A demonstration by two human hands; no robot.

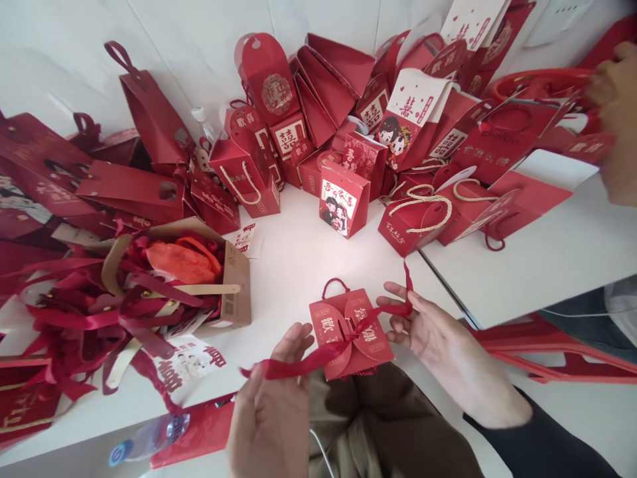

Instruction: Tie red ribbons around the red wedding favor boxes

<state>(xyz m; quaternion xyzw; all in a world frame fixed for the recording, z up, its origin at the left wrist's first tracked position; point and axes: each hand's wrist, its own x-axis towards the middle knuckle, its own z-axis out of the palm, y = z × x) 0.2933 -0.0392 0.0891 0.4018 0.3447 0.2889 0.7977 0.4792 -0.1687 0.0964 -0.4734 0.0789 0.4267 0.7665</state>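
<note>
A small red gift box [331,318] with gold lettering and a cord loop sits at the table's near edge. Its curved flaps are folded together on top, and a dark red ribbon [298,365] is knotted through slots at the middle. My left hand [276,405] pinches one tail of the ribbon by the thumb, left of the box. With my right hand [432,332] I hold the other tail between thumb and fingers, its loose end sticking up. The ribbon spans both hands across the box. The box's underside is hidden.
A cardboard box [236,285] full of ribbons and straps stands left. Many red gift boxes [343,199] line the wall. A plastic bottle [149,438] lies below the table edge. Another person's hand [617,119] is at far right, beyond a table seam [448,289].
</note>
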